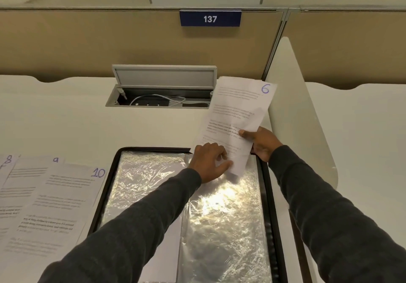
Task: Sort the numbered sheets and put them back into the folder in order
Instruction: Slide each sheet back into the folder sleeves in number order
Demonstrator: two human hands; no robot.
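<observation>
- Now, on the head view: sheet 6 (237, 111) is up off the desk (66, 118), tilted over the far right corner of the open folder (267, 195).
- Right hand (261, 142) pinches its right edge, thumb across the print.
- Left hand (208, 160) pinches the bottom corner, fingers curled.
- Left of the folder, sheet 8 (6, 162), sheet 9 (33, 170) and sheet 10 (63, 199) lie overlapped on the desk.
- Behind, a cable hatch (162, 89) stands open.

Both dark-sleeved arms (140, 221) reach forward and converge. The left hand (208, 162) pinches the lower end of 1 sheet (237, 107) between thumb and curled fingers. The right hand (262, 143), just beyond, grips the sheet's edge, thumb on top.
</observation>
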